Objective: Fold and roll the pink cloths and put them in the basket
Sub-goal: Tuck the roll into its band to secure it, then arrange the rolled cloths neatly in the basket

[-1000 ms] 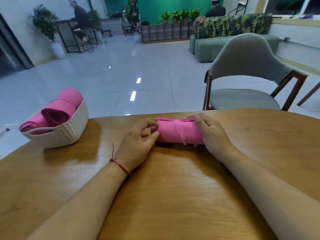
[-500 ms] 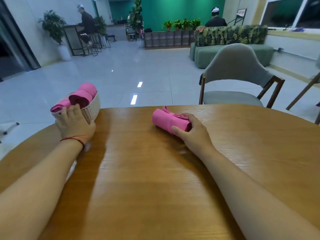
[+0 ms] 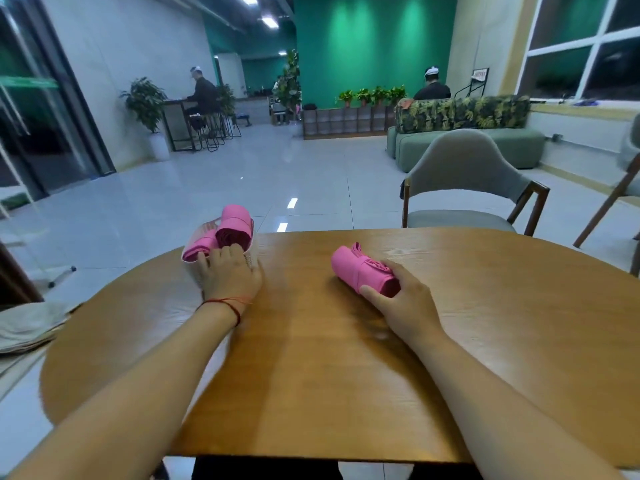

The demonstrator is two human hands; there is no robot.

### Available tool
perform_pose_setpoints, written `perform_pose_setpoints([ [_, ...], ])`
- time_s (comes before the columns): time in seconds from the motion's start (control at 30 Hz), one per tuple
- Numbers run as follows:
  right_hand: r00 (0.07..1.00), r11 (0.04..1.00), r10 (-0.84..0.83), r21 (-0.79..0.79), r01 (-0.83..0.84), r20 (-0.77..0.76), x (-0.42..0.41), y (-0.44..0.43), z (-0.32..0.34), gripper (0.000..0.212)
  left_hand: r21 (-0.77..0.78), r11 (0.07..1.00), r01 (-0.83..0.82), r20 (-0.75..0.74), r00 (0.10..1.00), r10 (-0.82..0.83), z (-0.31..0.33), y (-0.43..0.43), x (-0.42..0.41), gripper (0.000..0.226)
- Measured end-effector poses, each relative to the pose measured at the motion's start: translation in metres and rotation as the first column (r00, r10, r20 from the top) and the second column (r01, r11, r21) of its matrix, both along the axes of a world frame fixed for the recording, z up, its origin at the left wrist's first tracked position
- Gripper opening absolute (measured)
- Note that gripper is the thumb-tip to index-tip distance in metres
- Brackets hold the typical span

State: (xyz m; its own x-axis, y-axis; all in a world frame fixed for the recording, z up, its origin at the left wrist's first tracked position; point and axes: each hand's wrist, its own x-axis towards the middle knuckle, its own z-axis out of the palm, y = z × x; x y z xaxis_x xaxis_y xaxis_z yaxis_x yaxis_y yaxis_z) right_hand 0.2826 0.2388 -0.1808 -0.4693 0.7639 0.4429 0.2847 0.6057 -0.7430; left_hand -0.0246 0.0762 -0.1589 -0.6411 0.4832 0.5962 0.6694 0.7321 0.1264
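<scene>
A rolled pink cloth lies on the wooden table, and my right hand grips its near end with thumb and fingers curled round it. At the table's far left edge stands a white woven basket holding two rolled pink cloths. My left hand rests against the basket's near wall, fingers curled over its rim; a red string circles that wrist.
A grey chair with wooden legs stands just beyond the table's far edge. A second chair shows at the right border. Folded pale fabric lies on a surface at the left. People sit far back in the room.
My left hand left the roll and went to the basket. My right hand alone now grips the roll, which has turned at an angle. The basket has shifted slightly nearer the roll.
</scene>
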Motion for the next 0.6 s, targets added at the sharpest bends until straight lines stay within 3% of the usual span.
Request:
perform_pose_setpoints([
  [0.27,0.99,0.995,-0.1,-0.04,0.097,-0.102,0.03,-0.021,0.001,0.054,0.072,0.959,0.275,-0.059,0.961,-0.271,-0.01,-0.02,0.167,0.024],
  [0.43,0.963,0.984,-0.16,-0.112,0.139,-0.215,0.038,-0.034,0.003,0.039,0.051,0.876,0.48,-0.039,0.877,-0.478,0.001,-0.031,0.249,0.025],
  [0.6,0.953,0.987,-0.158,-0.038,0.153,-0.257,0.048,-0.034,0.002,0.046,0.221,0.781,0.585,-0.211,0.81,-0.547,0.03,-0.04,0.269,0.025],
])
